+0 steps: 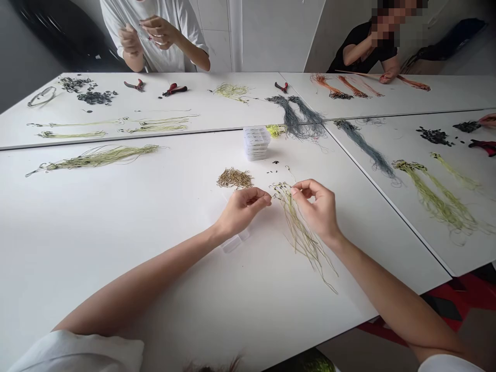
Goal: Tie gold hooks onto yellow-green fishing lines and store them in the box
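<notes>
The left arm reaches in from the lower left with its elbow bent wide, forearm slanting up and inward, wrist low over the counter (pixel 116 206). Its grip, the left grip (pixel 268 198), is closed, thumb to curled forefinger, knuckles up; whether anything is pinched there is too small to tell. A green bundle (pixel 96 157) lies well to its left, a clear tray (pixel 234 242) partly under its wrist, and a pile of brassy hooks (pixel 234 177) just beyond it. A clear box (pixel 256 143) stands farther beyond. Between the two grips and running toward the wearer, green strands (pixel 300 227) fan out on the counter, their hooked ends near the fingertips. The right grip (pixel 293 188) is closed on a fine line (pixel 291 173) with a small hook at its far end, thumb and forefinger meeting; its forearm slants in from the lower right. Right of this grip lie a blue-grey bundle (pixel 366 147) and more green bundles (pixel 437 199). The counter is white, crossed by dark seams. Beyond both grips sit a person in white (pixel 163 31) and, farther right, a person in black (pixel 364 51), before pale walls (pixel 275 36).
</notes>
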`<act>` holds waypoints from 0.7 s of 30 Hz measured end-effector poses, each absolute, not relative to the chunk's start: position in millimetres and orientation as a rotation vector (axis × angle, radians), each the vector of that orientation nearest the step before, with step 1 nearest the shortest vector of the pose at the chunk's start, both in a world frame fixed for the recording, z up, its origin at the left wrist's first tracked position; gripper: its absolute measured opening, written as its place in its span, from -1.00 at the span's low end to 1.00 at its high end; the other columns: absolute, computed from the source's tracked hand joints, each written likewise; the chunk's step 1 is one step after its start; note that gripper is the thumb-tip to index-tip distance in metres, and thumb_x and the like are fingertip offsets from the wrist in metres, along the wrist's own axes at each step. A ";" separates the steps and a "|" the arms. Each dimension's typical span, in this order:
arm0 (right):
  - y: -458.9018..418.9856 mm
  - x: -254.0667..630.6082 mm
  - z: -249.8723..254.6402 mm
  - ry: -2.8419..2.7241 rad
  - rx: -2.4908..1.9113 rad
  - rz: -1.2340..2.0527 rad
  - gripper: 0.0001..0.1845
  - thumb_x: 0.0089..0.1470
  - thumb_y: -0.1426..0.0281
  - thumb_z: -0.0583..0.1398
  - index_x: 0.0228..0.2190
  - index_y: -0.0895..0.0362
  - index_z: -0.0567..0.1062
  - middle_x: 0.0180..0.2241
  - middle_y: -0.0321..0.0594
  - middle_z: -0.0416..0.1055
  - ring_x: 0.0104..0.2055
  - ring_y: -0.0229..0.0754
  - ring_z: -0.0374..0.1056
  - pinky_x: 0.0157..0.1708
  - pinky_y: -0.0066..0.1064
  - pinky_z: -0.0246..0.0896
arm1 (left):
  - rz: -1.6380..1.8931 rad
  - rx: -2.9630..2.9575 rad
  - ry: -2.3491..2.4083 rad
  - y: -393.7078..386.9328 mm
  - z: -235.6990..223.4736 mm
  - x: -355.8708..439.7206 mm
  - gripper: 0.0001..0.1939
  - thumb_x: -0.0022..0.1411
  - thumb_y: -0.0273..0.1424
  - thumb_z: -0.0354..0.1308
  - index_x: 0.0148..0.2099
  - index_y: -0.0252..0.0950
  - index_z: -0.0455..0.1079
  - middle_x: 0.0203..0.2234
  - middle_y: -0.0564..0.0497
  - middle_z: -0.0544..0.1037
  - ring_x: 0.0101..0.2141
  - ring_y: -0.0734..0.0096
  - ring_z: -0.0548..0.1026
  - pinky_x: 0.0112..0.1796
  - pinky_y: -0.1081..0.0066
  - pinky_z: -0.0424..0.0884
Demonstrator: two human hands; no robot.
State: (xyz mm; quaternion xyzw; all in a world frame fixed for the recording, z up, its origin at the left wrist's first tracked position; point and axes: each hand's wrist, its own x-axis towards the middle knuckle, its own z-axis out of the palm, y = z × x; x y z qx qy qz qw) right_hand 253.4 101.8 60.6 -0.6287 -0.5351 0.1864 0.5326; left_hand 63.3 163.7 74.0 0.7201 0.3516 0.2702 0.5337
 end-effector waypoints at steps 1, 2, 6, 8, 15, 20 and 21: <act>102.0 258.7 64.9 -1.221 -1.459 0.526 -0.88 0.08 0.29 0.20 -0.40 0.09 0.45 -0.37 -0.20 0.45 -0.31 -0.14 0.33 -0.23 -0.27 0.23 | 0.654 1.627 0.791 163.2 77.8 63.5 -0.75 0.28 -0.25 0.08 -0.26 -0.33 0.44 -0.29 -0.07 0.57 -0.27 0.39 0.46 -0.21 0.36 0.37; 101.4 264.5 70.2 -1.169 -1.399 0.609 -0.87 0.07 0.28 0.21 -0.39 0.09 0.45 -0.37 -0.19 0.44 -0.28 -0.12 0.35 -0.21 -0.25 0.25 | 0.663 1.548 0.738 162.2 82.4 63.7 -0.75 0.29 -0.25 0.07 -0.26 -0.33 0.43 -0.27 -0.09 0.57 -0.25 0.39 0.46 -0.19 0.35 0.37; 88.0 286.6 101.3 -1.123 -1.147 0.819 -0.90 0.05 0.29 0.23 -0.35 0.03 0.45 -0.42 -0.25 0.41 -0.29 -0.13 0.37 -0.20 -0.22 0.27 | 0.707 1.347 0.571 153.6 108.8 63.5 -0.81 0.28 -0.28 0.12 -0.26 -0.32 0.41 -0.33 -0.06 0.56 -0.31 0.41 0.46 -0.26 0.37 0.38; 74.0 294.3 120.4 -1.112 -1.065 0.860 -0.93 0.05 0.30 0.24 -0.35 -0.01 0.48 -0.47 -0.29 0.35 -0.36 -0.15 0.33 -0.26 -0.22 0.27 | 0.768 1.301 0.520 146.7 124.9 62.4 -0.85 0.23 -0.33 0.19 -0.19 -0.29 0.44 -0.38 -0.02 0.54 -0.31 0.40 0.49 -0.28 0.38 0.38; 12.9 302.6 175.8 -1.043 -0.769 0.920 -0.87 -0.05 0.30 0.36 -0.47 0.01 0.51 -0.62 -0.40 0.22 -0.68 -0.36 0.01 -0.56 -0.36 0.12 | 0.982 1.359 0.490 109.6 179.6 59.8 -0.84 0.18 -0.35 0.26 -0.16 -0.19 0.52 -0.43 0.06 0.55 -0.27 0.27 0.57 -0.27 0.30 0.49; 16.6 282.7 155.3 -1.065 -0.989 0.926 -0.98 0.02 0.37 0.30 -0.41 0.03 0.54 -0.53 -0.32 0.39 -0.55 -0.27 0.26 -0.50 -0.35 0.19 | 1.048 1.409 0.583 99.3 165.8 66.9 -0.81 0.17 -0.34 0.26 -0.15 -0.25 0.52 -0.36 0.00 0.60 -0.22 0.21 0.58 -0.22 0.26 0.53; 24.8 276.8 143.1 -1.063 -1.077 0.891 -0.98 0.00 0.38 0.31 -0.43 0.05 0.55 -0.51 -0.29 0.41 -0.47 -0.23 0.32 -0.43 -0.33 0.23 | 1.039 1.427 0.611 102.6 153.3 68.3 -0.79 0.19 -0.33 0.25 -0.13 -0.28 0.51 -0.32 -0.04 0.61 -0.20 0.21 0.58 -0.19 0.25 0.53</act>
